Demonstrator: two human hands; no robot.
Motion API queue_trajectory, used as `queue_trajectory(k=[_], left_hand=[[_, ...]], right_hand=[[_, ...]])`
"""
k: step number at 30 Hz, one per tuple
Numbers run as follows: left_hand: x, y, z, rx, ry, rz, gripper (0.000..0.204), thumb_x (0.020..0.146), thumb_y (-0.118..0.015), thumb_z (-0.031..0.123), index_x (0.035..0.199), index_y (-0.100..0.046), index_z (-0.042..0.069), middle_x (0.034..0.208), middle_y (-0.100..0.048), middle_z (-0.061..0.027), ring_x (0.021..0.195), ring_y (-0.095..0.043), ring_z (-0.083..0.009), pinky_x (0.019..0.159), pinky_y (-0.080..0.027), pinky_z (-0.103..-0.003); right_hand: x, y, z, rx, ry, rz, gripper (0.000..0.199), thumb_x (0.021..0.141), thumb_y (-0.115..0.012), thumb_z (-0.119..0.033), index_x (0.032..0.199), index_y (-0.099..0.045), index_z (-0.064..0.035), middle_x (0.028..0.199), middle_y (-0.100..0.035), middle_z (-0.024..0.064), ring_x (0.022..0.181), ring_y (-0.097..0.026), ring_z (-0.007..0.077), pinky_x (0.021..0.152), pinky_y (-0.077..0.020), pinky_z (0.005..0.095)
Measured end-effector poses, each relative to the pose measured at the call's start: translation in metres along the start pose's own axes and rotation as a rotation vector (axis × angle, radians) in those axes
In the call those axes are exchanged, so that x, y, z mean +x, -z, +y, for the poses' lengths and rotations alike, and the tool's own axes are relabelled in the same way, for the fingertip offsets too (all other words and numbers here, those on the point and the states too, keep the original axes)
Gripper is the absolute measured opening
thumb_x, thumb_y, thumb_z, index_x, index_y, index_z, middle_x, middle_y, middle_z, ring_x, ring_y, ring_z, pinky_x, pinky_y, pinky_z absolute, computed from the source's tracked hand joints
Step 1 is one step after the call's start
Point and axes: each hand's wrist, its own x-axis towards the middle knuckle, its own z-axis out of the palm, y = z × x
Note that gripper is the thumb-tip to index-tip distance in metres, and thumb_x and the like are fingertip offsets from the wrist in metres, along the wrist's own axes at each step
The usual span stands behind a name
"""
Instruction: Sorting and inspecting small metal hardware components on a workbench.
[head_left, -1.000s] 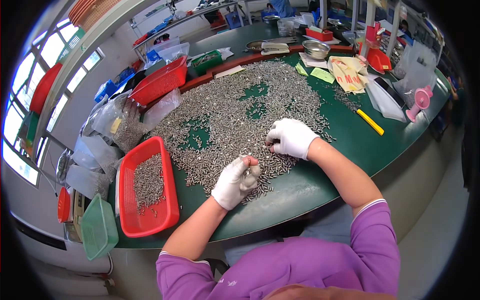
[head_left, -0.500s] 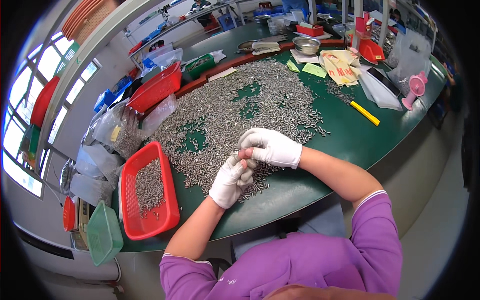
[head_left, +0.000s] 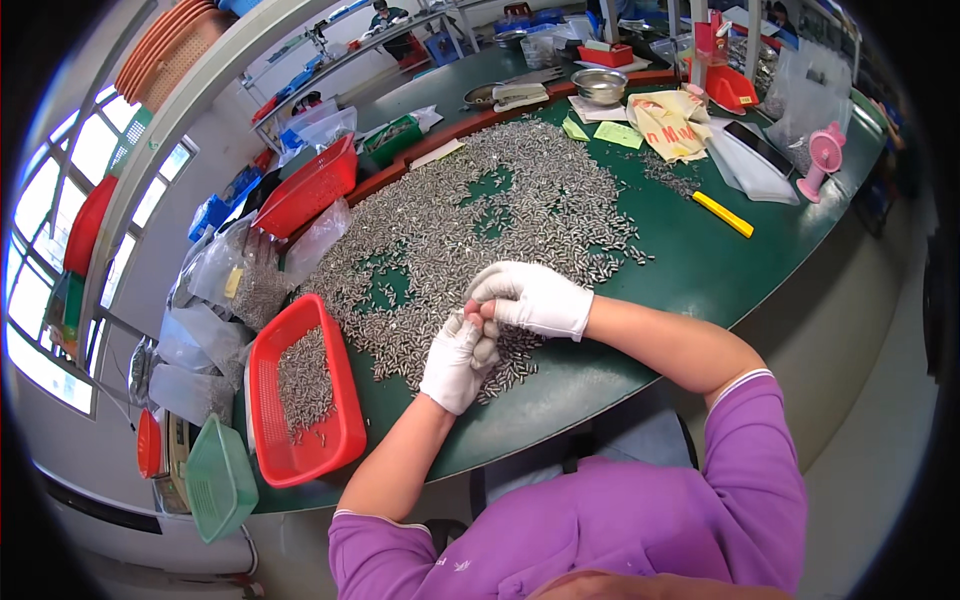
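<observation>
Meeting above the near margin of the heap, the white-gloved left hand (head_left: 456,366) and right hand (head_left: 542,298) bring their bare fingertips (head_left: 474,319) together. Fingers on both hands are curled and close-set; whether a piece is pinched between them I cannot tell — nothing shows past the skin and glove.

The capsule-shaped metal pieces (head_left: 440,232) lie spread over the dark green table (head_left: 690,272), with more in the red perforated basket (head_left: 300,462) on the left.

A small, smooth piece could slip from such a fingertip grip and be lost among its look-alikes. The 2 hands sit low over the loose near fringe, so a brushing glove could roll pieces toward the table's curved edge.

The pieces I can make out lie mostly on their sides, long axes roughly level but pointing every way, with no shared heading. Both ends look alike at this scale, so I cannot tell front from back.
</observation>
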Motion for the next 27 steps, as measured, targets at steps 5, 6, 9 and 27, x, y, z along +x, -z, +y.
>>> queue_trajectory(k=[5, 6, 9, 27], left_hand=[[0.005, 0.005, 0.010, 0.035, 0.065, 0.017, 0.049, 0.088, -0.055, 0.051, 0.115, -0.051, 0.010, 0.083, -0.056, 0.0014, 0.055, -0.041, -0.0060, 0.052, -0.032, -0.021], [0.007, 0.006, 0.012, 0.046, 0.059, -0.018, 0.051, 0.088, -0.053, 0.053, 0.115, -0.051, 0.011, 0.084, -0.058, 0.0002, 0.056, -0.043, -0.0064, 0.052, -0.032, -0.021], [0.010, 0.013, 0.013, -0.013, 0.058, -0.113, 0.049, 0.091, -0.048, 0.053, 0.114, -0.051, 0.010, 0.084, -0.059, -0.0024, 0.055, -0.044, -0.0068, 0.051, -0.033, -0.021], [-0.002, -0.018, 0.008, 0.186, 0.032, -0.005, 0.052, 0.092, -0.044, 0.055, 0.114, -0.046, 0.008, 0.090, -0.053, 0.0014, 0.068, -0.047, -0.0055, 0.054, -0.034, -0.019]], right_hand=[[0.009, 0.012, 0.012, -0.218, 0.129, 0.166, 0.017, 0.081, -0.065, -0.016, 0.096, -0.066, -0.0077, 0.100, -0.061, 0.0092, 0.098, -0.059, 0.0253, 0.088, -0.0467, 0.0341], [0.012, 0.014, 0.011, -0.178, 0.153, 0.193, 0.015, 0.080, -0.063, -0.016, 0.091, -0.067, -0.0078, 0.096, -0.063, 0.0092, 0.095, -0.060, 0.0269, 0.084, -0.0482, 0.0358], [0.013, 0.014, 0.010, -0.195, 0.195, 0.161, 0.013, 0.078, -0.065, -0.018, 0.087, -0.068, -0.0088, 0.097, -0.063, 0.0088, 0.094, -0.060, 0.0261, 0.084, -0.0484, 0.0358], [0.007, 0.007, -0.003, -0.297, 0.032, -0.109, 0.025, 0.080, -0.063, -0.031, 0.082, -0.066, -0.0063, 0.108, -0.061, 0.0135, 0.099, -0.059, 0.0304, 0.088, -0.0458, 0.0376]])
